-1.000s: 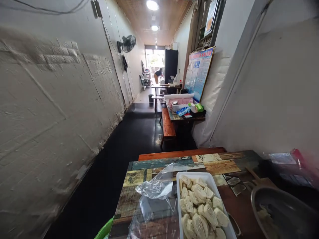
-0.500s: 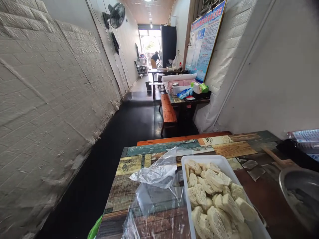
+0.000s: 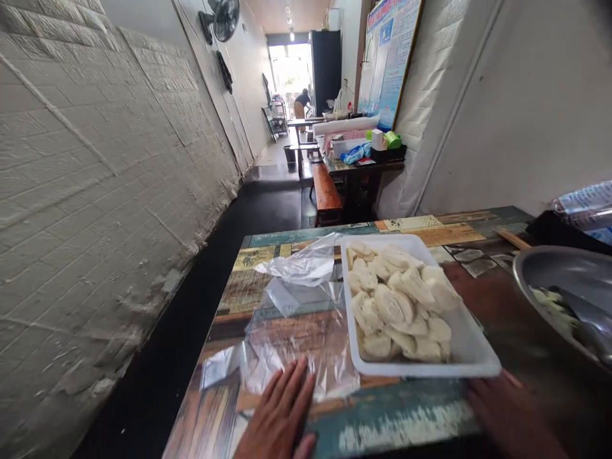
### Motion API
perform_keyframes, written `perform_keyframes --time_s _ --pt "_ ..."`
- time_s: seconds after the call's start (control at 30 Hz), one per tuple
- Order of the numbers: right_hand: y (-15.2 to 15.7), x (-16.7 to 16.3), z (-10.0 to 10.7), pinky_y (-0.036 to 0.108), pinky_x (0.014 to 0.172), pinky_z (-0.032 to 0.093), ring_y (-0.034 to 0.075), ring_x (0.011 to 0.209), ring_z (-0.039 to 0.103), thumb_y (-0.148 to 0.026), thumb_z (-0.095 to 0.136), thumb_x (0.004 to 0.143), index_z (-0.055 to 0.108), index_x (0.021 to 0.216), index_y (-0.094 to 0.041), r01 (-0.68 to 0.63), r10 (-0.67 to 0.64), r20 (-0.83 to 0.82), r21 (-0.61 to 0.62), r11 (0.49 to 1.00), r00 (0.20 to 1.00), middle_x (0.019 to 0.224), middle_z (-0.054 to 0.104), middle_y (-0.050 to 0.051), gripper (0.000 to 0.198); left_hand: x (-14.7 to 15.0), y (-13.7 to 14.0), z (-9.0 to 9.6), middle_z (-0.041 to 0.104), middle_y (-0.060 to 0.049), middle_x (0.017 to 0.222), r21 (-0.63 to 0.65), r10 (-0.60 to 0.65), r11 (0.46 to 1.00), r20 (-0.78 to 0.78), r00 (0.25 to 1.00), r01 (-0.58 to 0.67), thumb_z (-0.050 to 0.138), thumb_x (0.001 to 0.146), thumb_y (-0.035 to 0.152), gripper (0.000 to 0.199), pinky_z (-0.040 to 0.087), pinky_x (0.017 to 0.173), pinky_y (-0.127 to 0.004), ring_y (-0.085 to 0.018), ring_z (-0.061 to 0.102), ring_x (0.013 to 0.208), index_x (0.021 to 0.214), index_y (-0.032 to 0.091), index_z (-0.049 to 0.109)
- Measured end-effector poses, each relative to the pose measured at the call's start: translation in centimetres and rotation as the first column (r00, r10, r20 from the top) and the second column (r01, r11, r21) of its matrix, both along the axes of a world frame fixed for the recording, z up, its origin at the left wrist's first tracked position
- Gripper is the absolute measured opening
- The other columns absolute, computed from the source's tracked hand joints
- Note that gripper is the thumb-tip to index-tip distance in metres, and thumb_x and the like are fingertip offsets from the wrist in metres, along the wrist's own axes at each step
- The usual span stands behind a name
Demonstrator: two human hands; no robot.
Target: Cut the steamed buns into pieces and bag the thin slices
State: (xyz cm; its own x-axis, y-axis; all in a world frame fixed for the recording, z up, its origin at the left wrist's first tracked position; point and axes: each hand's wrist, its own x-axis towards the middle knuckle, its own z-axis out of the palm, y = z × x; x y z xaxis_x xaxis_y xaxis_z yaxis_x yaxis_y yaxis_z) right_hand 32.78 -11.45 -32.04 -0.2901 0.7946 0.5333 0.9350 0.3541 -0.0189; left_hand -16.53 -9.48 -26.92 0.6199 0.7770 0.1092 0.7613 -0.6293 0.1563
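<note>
My left hand lies with its fingers stretched out over the near edge of a clear plastic bag, which is spread flat and crumpled on the table. Beside the bag stands a white plastic tray heaped with thick, pale, spongy-looking oval slices of food. Close to the tray's near right corner is my right hand, blurred and dark; its fingertips are at or just below the rim, and I cannot make out whether they grip it.
A metal bowl holding chopped pale-green pieces and a utensil is on the right of the patterned table. Behind it are wooden chopsticks and plastic-wrapped packs. Farther off stand a wooden bench, another laden table and a bending person.
Both hands have come into view at the near table edge. My view has tilted down, so the tray and bag appear higher and the tray's near end and more of the bowl show.
</note>
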Motion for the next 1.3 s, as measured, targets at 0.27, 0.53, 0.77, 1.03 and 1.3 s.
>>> perform_keyframes --time_s 0.27,0.53,0.77,1.03,1.3 --pt "0.1 -0.3 2.1 0.051 0.105 0.046 0.033 0.121 0.059 -0.027 0.041 0.096 0.066 0.129 -0.014 0.009 0.004 0.139 -0.097 0.995 0.99 0.127 0.068 0.016 0.043 2.3 -1.0 3.3 0.033 -0.016 0.162 -0.045 0.056 0.997 0.014 0.998 -0.055 0.053 0.094 0.046 0.066 0.027 0.122 -0.052 -0.032 0.031 0.15 0.152 0.017 0.041" --pt "-0.2 -0.2 0.8 0.045 0.106 0.045 0.029 0.126 0.06 -0.022 0.041 0.097 0.059 0.139 -0.013 -0.017 0.017 -0.043 0.01 1.0 0.999 0.138 0.064 0.014 0.047 3.4 -2.1 2.4 0.051 -0.015 0.15 0.034 0.238 0.969 0.131 0.962 -0.244 0.056 0.093 0.046 0.053 0.035 0.117 -0.05 -0.031 0.046 0.139 0.139 0.018 0.055" --pt "-0.3 -0.8 1.5 0.044 0.104 0.046 0.028 0.124 0.062 -0.024 0.04 0.098 0.066 0.131 -0.013 0.021 -0.019 -0.068 0.037 0.999 0.997 0.135 0.066 0.013 0.043 3.8 -1.5 1.4 0.056 -0.016 0.144 0.063 0.393 0.905 0.254 0.884 -0.42 0.061 0.089 0.051 0.055 0.038 0.115 -0.05 -0.033 0.051 0.133 0.132 0.017 0.06" --pt "-0.1 -0.7 1.1 0.041 0.102 0.046 0.025 0.123 0.062 -0.024 0.042 0.099 0.064 0.134 -0.018 0.018 -0.013 -0.057 0.082 0.997 0.998 0.134 0.067 0.01 0.041 5.2 -0.2 2.0 0.067 -0.017 0.114 0.107 0.476 0.834 0.356 0.804 -0.541 0.059 0.091 0.048 0.042 0.048 0.1 -0.047 -0.032 0.061 0.109 0.116 0.014 0.067" --pt "0.1 -0.8 1.1 0.04 0.101 0.043 0.025 0.124 0.061 -0.023 0.042 0.099 0.063 0.134 -0.019 0.017 -0.015 -0.019 0.088 0.996 1.0 0.137 0.065 0.01 0.041 10.7 11.3 6.9 0.03 -0.024 0.157 0.141 0.349 0.821 0.643 0.681 -0.554 0.069 0.084 0.039 0.078 0.022 0.121 -0.053 -0.036 0.022 0.151 0.148 0.01 0.035"
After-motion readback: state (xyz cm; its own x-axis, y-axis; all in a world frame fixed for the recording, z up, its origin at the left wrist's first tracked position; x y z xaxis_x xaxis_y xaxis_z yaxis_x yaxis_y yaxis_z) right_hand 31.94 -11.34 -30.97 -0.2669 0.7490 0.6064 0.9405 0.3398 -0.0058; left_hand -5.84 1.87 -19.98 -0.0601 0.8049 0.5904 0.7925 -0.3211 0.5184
